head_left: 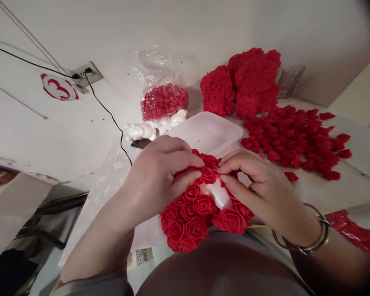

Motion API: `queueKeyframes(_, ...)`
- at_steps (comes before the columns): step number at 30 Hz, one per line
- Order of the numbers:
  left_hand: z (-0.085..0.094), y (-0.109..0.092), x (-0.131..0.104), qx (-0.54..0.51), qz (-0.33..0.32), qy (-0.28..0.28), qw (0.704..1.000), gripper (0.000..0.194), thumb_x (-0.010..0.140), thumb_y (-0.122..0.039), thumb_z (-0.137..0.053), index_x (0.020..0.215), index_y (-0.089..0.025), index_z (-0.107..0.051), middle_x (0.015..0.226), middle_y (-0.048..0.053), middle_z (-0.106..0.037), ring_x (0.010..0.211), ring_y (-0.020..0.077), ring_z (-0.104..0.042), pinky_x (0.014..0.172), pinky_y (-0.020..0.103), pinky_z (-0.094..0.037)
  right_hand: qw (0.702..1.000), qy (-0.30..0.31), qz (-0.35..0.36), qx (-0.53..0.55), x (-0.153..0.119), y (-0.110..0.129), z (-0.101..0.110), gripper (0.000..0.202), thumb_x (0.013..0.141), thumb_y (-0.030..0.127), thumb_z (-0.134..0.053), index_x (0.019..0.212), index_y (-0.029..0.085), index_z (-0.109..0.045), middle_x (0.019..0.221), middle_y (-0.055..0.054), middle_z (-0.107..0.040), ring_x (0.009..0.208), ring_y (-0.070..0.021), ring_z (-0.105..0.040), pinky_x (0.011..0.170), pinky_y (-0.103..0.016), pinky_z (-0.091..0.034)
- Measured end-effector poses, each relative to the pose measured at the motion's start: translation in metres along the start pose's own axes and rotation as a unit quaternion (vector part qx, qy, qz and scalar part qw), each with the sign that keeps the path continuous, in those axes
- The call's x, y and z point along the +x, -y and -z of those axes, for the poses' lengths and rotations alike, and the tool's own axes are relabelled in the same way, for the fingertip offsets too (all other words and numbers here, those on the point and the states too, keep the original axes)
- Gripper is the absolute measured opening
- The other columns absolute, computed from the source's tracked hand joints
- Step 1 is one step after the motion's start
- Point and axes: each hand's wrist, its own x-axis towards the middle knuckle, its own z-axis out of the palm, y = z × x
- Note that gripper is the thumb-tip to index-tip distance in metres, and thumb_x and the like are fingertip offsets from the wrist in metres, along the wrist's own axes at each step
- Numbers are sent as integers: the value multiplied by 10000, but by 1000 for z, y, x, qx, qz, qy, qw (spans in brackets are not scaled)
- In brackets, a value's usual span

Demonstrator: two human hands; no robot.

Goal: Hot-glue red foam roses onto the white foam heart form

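A figure covered in red artificial roses (pixel 189 209) is held in front of my body, and part of its smooth white form (pixel 221 196) shows bare between the flowers. My left hand (pixel 163 166) has thumb and forefinger closed at the left side of one rose (pixel 208 175) near the top. At that rose's right side, my right hand (pixel 254 174) pinches the petals between thumb and forefinger; a bangle circles its wrist. My fingers hide part of the flowers behind them.
Behind my hands lies a translucent plastic tray (pixel 223 127). Loose red rose heads (pixel 290 139) are heaped on the right. Finished-looking rose-covered figures (pixel 253 82), a bag of red flowers (pixel 165 100) and white figure forms (pixel 142 130) stand by the wall. A black cord (pixel 111 113) hangs left.
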Motion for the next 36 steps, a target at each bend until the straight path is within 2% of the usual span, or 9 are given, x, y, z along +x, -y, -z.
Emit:
queueKeyframes(6, -11, -6, 7, 50, -18, 60, 997, 65, 895, -198, -669, 878, -187, -731, 836, 23, -690, 829, 172, -624, 805, 338, -488, 1000, 0, -11, 2, -1, 1, 0, 164, 894, 87, -573, 919, 246, -606, 958, -28, -657, 921, -182, -653, 722, -326, -535)
queueKeyframes(13, -17, -4, 15, 79, -23, 102, 991, 203, 905, -198, -618, 729, -180, -716, 711, 13, -622, 719, 161, -557, 742, 345, -450, 1000, 1, -7, 1, -1, -2, 0, 176, 880, 76, -572, 917, 244, -607, 953, -27, -659, 912, -179, -653, 750, -332, -538)
queueKeyframes(18, -14, 0, 10, 65, -29, 80, 994, 171, 916, -210, -623, 794, -189, -741, 764, 21, -662, 756, 164, -589, 756, 342, -477, 1000, -4, -5, 1, -1, -3, -2, 185, 877, 75, -569, 936, 245, -611, 955, -29, -664, 915, -188, -651, 769, -341, -538)
queueKeyframes(23, -6, -1, 0, 28, -28, -3, 999, 142, 942, -216, -615, 983, -201, -750, 926, 48, -728, 865, 166, -646, 786, 318, -512, 1000, -7, 0, 1, -2, -2, -3, 168, 881, 88, -572, 942, 239, -615, 956, -25, -663, 916, -181, -653, 792, -337, -535)
queueKeyframes(27, -9, -8, 0, 46, -36, 32, 998, 72, 909, -200, -653, 896, -194, -724, 838, 16, -711, 803, 167, -619, 780, 334, -490, 1000, -8, 4, 0, -2, -1, -3, 148, 884, 98, -572, 928, 233, -613, 937, -22, -659, 899, -176, -654, 778, -328, -530)
queueKeyframes(31, -15, -10, 5, 66, -20, 80, 994, 121, 868, -136, -633, 770, -188, -682, 746, -2, -665, 750, 164, -579, 757, 340, -458, 1000, -5, 2, -5, -2, 0, -3, 160, 884, 92, -569, 933, 239, -609, 940, -23, -663, 905, -180, -653, 777, -333, -535)
queueKeyframes(36, -15, -7, 8, 71, -7, 82, 994, 127, 838, -126, -630, 732, -186, -667, 726, -3, -650, 723, 160, -551, 731, 331, -450, 1000, -10, 0, -8, -1, -1, -4, 154, 889, 97, -568, 923, 243, -603, 948, -29, -664, 915, -188, -656, 753, -333, -543)
